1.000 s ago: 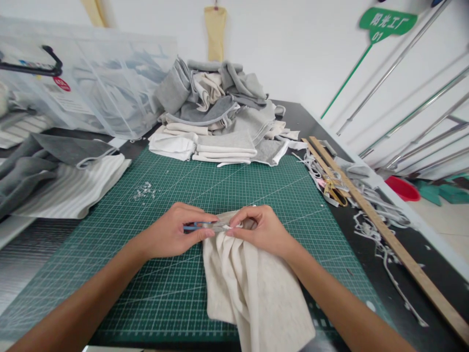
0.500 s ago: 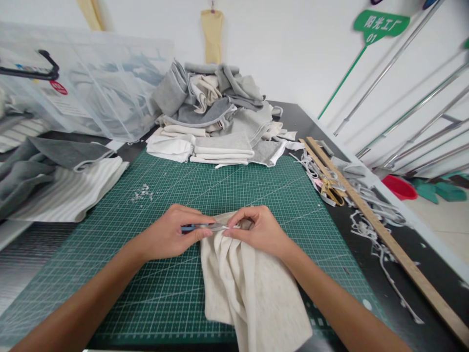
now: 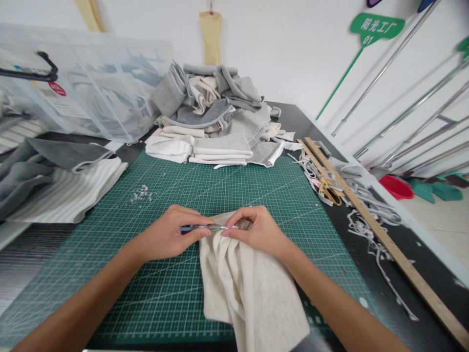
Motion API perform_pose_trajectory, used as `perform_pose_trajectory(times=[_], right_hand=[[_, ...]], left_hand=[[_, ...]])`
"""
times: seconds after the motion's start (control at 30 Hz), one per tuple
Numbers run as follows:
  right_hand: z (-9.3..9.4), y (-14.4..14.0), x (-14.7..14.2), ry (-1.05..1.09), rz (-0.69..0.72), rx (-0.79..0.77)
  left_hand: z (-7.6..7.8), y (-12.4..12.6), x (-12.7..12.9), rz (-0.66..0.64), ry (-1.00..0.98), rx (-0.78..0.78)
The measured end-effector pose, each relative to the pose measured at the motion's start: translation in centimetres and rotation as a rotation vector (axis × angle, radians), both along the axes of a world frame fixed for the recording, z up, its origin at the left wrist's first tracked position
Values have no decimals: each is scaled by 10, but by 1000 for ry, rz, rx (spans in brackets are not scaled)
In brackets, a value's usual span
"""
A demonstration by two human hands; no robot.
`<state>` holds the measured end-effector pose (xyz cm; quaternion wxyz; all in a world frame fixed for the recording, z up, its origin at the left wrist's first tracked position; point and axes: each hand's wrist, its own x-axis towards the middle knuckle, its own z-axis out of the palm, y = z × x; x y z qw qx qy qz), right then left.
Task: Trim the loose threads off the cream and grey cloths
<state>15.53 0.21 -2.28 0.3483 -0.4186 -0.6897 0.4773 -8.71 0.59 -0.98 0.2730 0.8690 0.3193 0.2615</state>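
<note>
Little is shifting since the earlier frames: both hands are staying at the same spot near the middle of the green gridded cutting mat [image 3: 256,186], and only the view is drifting slightly. Left hand [image 3: 166,238] is pinching a small blue-handled metal snipping tool [image 3: 205,227], fingers closed around it, tip pointing right. Right hand [image 3: 256,230] is clamped, thumb against fingertips, on the gathered top edge of the cream-coloured knit fabric piece [image 3: 249,288], which is lying bunched in folds toward the mat's near edge. Judging from this, good work here is meaning keeping the fabric edge taut between the fingers, nipping only the loose thread, and holding the tip clear of the knit and of the right fingertips. Tool blades are hidden between the two hands, so whether they are open or biting is not readable; the thread itself is too fine to see. Lower corner of the fabric is being cut off at the picture's bottom. Heap of folded grey and white fabric pieces [image 3: 216,122] is sitting at the mat's far edge; long wooden ruler [image 3: 366,220] is lying along the right edge among grey scraps.
</note>
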Motion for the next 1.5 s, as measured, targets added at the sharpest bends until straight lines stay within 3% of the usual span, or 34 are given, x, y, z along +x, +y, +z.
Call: perform_pose_trajectory(times=[1.5], right_hand=[[2,0,1,-37,-9,0]], left_hand=[[1,-2,5,45,3,11]])
